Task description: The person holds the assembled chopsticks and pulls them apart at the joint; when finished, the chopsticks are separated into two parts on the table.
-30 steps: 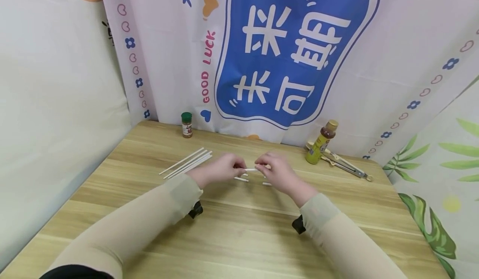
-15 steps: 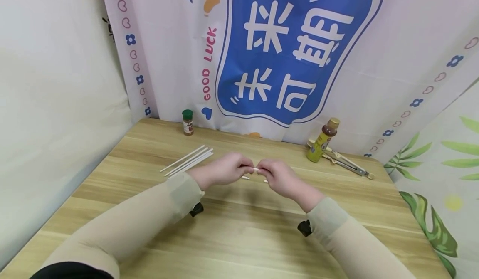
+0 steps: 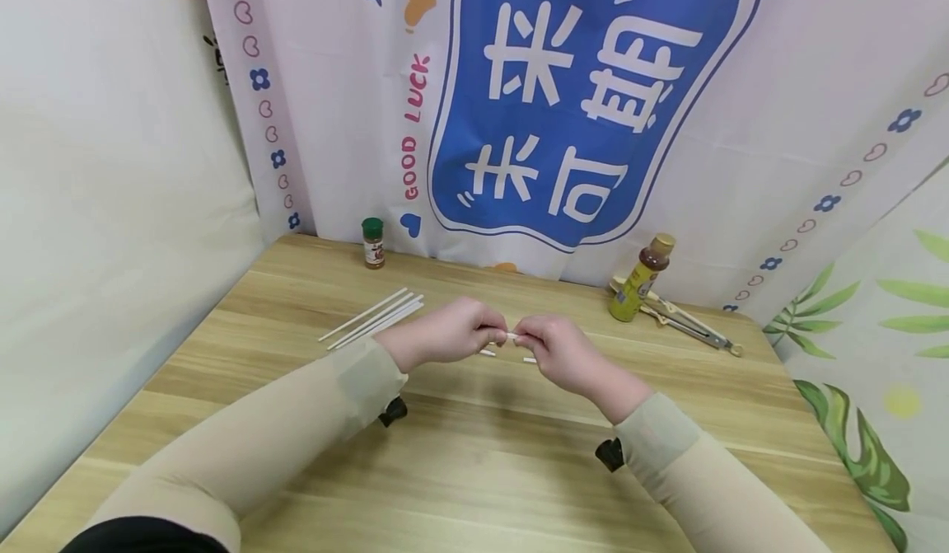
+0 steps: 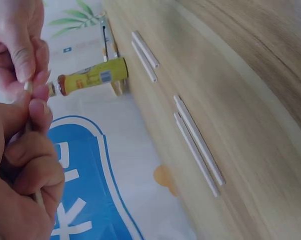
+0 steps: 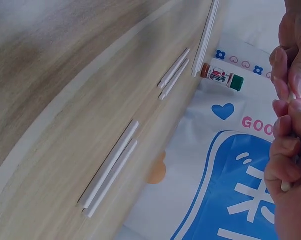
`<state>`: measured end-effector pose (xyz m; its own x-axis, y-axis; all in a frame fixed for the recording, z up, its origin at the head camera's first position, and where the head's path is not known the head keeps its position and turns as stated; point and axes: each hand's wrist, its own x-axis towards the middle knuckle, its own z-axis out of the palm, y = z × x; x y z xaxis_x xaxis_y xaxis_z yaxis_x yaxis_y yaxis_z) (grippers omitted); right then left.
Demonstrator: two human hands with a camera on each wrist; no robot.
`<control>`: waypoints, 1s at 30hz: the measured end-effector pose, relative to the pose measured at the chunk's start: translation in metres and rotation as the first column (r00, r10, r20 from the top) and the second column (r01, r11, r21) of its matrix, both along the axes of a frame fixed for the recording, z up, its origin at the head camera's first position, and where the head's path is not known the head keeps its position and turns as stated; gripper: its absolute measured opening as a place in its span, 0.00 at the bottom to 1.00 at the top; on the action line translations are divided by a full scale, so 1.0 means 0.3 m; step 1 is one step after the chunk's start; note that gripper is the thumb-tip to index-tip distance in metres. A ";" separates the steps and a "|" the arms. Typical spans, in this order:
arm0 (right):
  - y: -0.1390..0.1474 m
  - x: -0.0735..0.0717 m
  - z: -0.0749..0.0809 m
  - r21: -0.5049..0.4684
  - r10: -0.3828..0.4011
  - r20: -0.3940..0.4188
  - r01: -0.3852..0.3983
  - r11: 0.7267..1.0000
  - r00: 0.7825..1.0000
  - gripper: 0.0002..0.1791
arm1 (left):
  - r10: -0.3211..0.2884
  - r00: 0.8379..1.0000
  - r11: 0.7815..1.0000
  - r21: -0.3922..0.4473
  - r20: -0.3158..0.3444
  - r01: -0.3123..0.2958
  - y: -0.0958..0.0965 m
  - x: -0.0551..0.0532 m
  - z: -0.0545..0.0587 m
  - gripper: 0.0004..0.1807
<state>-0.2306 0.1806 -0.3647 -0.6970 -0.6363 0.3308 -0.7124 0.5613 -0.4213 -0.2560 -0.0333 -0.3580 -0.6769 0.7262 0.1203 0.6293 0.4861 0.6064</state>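
Observation:
My left hand (image 3: 451,332) and right hand (image 3: 562,355) meet fingertip to fingertip above the table. Both pinch a thin white stick (image 4: 28,86), of which only a short piece shows between the fingertips in the head view. An end of the white stick (image 5: 286,186) pokes out below my right hand's curled fingers in the right wrist view; most of the rest is hidden in the hands. Under the hands, two pairs of short white sticks lie on the wood, one pair (image 4: 190,131) nearer the left hand and another pair (image 5: 110,167) nearer the right.
Longer white sticks (image 3: 378,319) lie in a loose bundle on the table (image 3: 474,470) at left. A green-capped spice jar (image 3: 374,244) stands at the back edge. A yellow-labelled bottle (image 3: 636,285) stands at back right, with tongs (image 3: 693,328) lying behind it.
My hands have come together along the stick, so the length showing between them has shrunk from a clear gap to a small piece. Over the last half second they have barely moved.

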 end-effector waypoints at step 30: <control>0.023 -0.018 0.023 -0.047 -0.017 0.013 0.018 0.999 1.000 0.07 | -0.069 0.996 0.998 0.001 -0.059 0.070 0.016 -0.035 0.024 0.12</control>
<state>-0.2359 0.1875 -0.3579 -0.7123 -0.6075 0.3515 -0.6970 0.5530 -0.4565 -0.2664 -0.0286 -0.3507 -0.6164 0.7708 0.1611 0.6963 0.4380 0.5687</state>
